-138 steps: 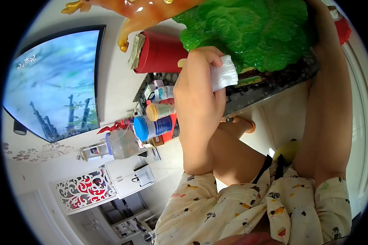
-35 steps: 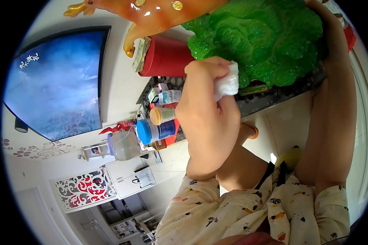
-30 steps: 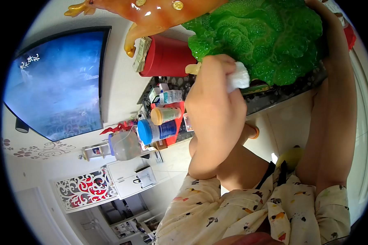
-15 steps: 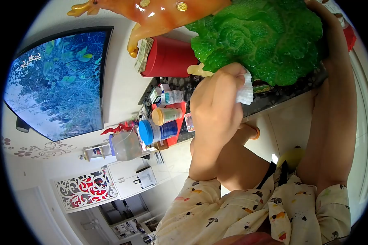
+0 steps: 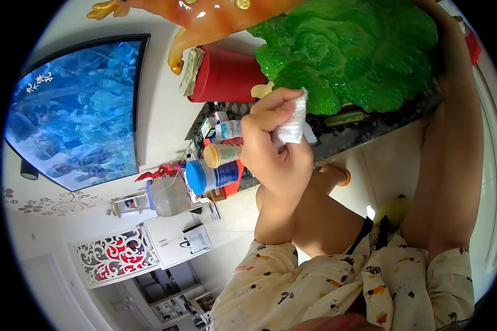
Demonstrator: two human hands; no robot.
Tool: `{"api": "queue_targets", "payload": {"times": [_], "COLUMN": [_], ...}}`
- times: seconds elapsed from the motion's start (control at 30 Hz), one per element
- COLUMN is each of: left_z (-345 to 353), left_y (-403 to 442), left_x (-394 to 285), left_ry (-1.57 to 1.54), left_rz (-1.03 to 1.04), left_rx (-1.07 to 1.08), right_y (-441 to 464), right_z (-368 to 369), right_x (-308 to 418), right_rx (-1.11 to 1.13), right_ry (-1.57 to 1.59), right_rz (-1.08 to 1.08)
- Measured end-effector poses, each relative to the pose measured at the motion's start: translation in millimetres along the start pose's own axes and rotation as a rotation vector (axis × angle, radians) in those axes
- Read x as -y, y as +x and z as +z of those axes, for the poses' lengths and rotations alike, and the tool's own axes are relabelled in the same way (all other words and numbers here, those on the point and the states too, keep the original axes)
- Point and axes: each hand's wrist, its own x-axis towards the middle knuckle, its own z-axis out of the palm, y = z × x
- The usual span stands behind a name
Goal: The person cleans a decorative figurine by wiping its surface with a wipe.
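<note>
A large glossy green cabbage ornament [image 5: 348,52] fills the top of the view. My left hand [image 5: 276,140] is closed around a crumpled white tissue [image 5: 294,124], just off the ornament's lower left edge. My right hand [image 5: 437,19] lies along the far right side of the ornament at the top of the frame. Its fingers are hidden or outside the picture. Above and left of the cabbage is a shiny orange figure [image 5: 215,19] bearing gold coins.
A red cylinder [image 5: 229,74] with banknotes [image 5: 192,71] stands by the ornament. On the dark patterned counter [image 5: 348,135] are a yellow-lidded jar [image 5: 221,155], a blue-lidded tub [image 5: 212,177] and small boxes. A television [image 5: 77,116] is on the wall. My bare leg [image 5: 326,220] is below.
My left hand has pulled away from the cabbage's edge, down and left, still holding the tissue. More of the tissue shows. The television picture has changed; my right arm stays almost in place.
</note>
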Motion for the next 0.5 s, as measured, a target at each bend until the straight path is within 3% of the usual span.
{"api": "queue_targets", "payload": {"times": [0.2, 0.3, 0.5], "left_z": [5.2, 13.4, 16.7], "left_y": [-2.2, -7.0, -5.5], "left_x": [-4.6, -2.5, -16.4], "left_ry": [0.028, -0.079, 0.301], "left_rz": [0.067, 0.051, 0.258], "left_rx": [0.128, 0.092, 0.193], "right_y": [-17.9, -4.1, 10.6], "right_z": [-5.7, -14.9, -15.7], "right_x": [-14.1, -13.2, -18.3], "right_rx": [0.111, 0.172, 0.089], "right_ry": [0.169, 0.151, 0.17], "right_rz": [-0.104, -0.079, -0.091]}}
